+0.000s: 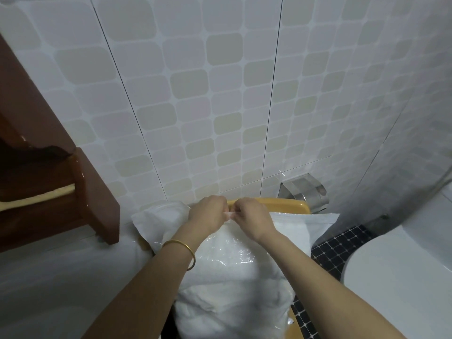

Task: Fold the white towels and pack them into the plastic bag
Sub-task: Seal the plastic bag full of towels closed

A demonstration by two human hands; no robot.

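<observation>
Left hand [208, 214] and right hand [252, 220], almost touching, each pinch the far mouth of the plastic bag [234, 248] over packed white towels [232, 302]; closing it seems the step in hand, and tying it next would need a steady pull.

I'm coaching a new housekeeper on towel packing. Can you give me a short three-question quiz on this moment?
1. True or false: the left hand and the right hand both pinch the top edge of the plastic bag.
2. Multiple choice: the white towels are A) hanging on the wall, B) inside the bag, C) spread on the floor.
3. Fill in: the gold bangle sits on the ___ wrist.

Key: 1 true; 2 B; 3 left.
</observation>
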